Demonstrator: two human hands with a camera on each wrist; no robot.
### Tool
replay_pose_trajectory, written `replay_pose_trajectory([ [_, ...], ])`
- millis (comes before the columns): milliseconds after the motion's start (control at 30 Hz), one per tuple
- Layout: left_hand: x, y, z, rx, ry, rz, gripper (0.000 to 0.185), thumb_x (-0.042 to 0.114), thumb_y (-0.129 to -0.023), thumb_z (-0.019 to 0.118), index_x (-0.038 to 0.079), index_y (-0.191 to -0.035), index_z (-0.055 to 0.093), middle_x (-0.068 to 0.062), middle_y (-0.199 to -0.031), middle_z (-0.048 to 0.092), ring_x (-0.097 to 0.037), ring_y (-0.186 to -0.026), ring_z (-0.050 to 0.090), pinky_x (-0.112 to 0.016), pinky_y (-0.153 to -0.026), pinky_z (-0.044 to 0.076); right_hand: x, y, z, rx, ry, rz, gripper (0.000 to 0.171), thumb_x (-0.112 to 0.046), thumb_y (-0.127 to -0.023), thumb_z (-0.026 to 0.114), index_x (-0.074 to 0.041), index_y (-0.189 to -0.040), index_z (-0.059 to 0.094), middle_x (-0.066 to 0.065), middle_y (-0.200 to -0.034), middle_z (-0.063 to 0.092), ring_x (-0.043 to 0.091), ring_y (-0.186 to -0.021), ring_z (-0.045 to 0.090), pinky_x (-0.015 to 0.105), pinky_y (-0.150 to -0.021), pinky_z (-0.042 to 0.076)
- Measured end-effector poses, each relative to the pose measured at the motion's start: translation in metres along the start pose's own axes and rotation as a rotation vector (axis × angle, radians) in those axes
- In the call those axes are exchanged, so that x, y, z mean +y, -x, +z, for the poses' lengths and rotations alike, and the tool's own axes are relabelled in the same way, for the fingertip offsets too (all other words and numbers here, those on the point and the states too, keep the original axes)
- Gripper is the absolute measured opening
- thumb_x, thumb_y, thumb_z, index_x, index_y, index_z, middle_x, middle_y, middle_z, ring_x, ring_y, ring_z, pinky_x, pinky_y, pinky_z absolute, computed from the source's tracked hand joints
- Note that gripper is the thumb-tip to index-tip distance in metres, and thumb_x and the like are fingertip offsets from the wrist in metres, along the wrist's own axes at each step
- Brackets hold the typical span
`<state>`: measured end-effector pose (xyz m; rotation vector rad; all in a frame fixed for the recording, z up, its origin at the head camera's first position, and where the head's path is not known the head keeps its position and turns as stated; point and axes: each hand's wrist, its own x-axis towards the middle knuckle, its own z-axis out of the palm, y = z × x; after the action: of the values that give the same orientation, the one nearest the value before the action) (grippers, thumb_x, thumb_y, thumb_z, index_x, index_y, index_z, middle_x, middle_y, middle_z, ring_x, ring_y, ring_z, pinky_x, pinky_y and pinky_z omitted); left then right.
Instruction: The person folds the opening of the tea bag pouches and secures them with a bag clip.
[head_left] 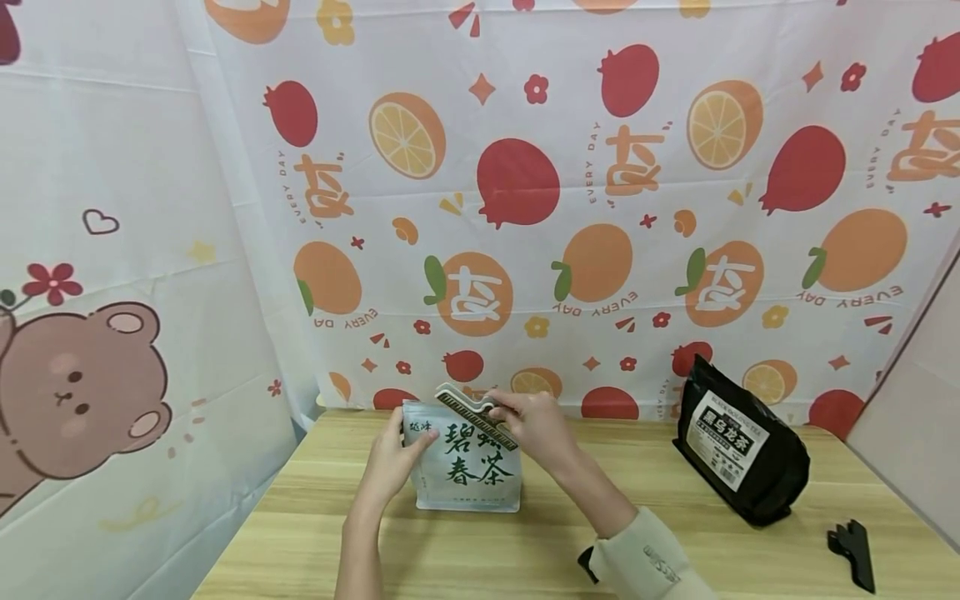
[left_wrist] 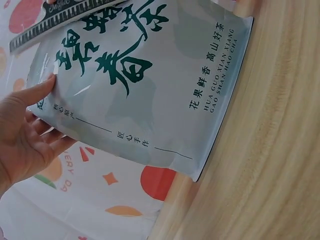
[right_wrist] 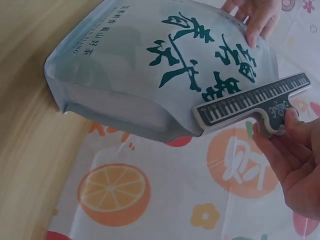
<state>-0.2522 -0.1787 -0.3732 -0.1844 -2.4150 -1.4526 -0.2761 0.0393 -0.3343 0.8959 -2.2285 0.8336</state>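
A pale tea bag (head_left: 465,479) with green lettering stands upright on the table. My left hand (head_left: 392,467) grips its upper left edge, thumb (left_wrist: 42,90) on the front and fingers behind. In my right hand (head_left: 542,425) is a long bag clip (right_wrist: 252,102) with a ruler-like striped face, pinched by its handle between thumb and fingers. The clip slants across the upper right of the bag, overlapping the printed front in the head view. In the right wrist view, one end of the clip lies right at the bag's side edge.
To the right, a black tea bag (head_left: 738,450) with a white label leans on the wooden table (head_left: 300,533). A black clip (head_left: 855,554) lies near the right front. Another small black object (head_left: 588,565) shows partly beside my right sleeve. A fruit-print curtain (head_left: 525,100) hangs behind the table.
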Motion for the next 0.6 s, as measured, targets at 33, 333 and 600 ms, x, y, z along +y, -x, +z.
replay_pose_trajectory([
  [33,0.0,0.0,0.0,0.002,-0.001,0.001,0.039,0.018,-0.086,0.066,0.003,-0.116,0.045,-0.014,-0.107,0.055,-0.029,-0.106,0.05,-0.048,-0.088,0.04,-0.002,-0.001,0.0,-0.011,0.013,-0.003,0.021,-0.011,-0.08,0.069,-0.006,-0.1,0.072,0.004,-0.084,0.069,0.004,-0.051,0.043,0.016,-0.044,0.037],
  [333,0.0,0.0,0.002,0.005,-0.005,-0.007,0.041,0.02,-0.087,0.065,0.003,-0.117,0.044,-0.011,-0.1,0.055,-0.027,-0.098,0.051,-0.046,-0.086,0.039,-0.009,-0.003,0.0,-0.059,0.05,0.028,0.016,-0.014,-0.082,0.067,-0.009,-0.097,0.071,-0.002,-0.068,0.062,0.004,-0.045,0.034,0.016,-0.042,0.034],
  [600,0.001,0.002,0.002,0.005,-0.003,-0.007,0.041,0.022,-0.087,0.065,0.004,-0.116,0.043,-0.011,-0.098,0.054,-0.027,-0.098,0.05,-0.047,-0.087,0.038,-0.012,-0.001,-0.002,-0.128,0.058,0.103,0.027,-0.018,-0.086,0.065,-0.009,-0.111,0.066,0.001,-0.093,0.066,0.01,-0.067,0.056,0.02,-0.058,0.046],
])
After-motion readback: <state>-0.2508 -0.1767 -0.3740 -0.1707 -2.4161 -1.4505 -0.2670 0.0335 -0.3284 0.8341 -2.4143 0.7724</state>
